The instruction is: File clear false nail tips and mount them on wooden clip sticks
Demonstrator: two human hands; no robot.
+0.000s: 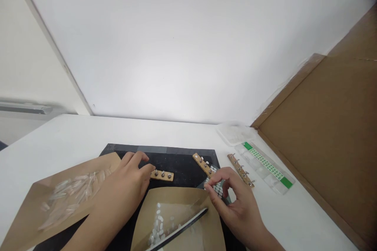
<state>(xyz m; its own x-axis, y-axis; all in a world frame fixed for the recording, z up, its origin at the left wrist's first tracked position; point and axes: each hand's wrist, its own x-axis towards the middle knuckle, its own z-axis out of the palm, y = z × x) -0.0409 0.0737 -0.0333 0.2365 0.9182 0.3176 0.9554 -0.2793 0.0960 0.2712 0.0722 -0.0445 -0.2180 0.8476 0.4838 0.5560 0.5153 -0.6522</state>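
As the left hand (134, 170) touches a strip (165, 175), grip unclear, the right hand (206, 185) pinches narrowly. One tray (35, 200) holds tubes (84, 189), another tray (182, 195) pads (160, 225).

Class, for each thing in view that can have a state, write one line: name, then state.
Left strip: on the black mat, studs up.
Left hand: bent, at one end of that strip.
Middle strip: slanted, studs up.
Right hand: thumb and forefinger meeting.
Right strip: on the white table, pins up.
Front tray: open, holding white pellets and a slanted tool.
Left tray: open, holding clear tubes.
Green-marked packet: lying flat.
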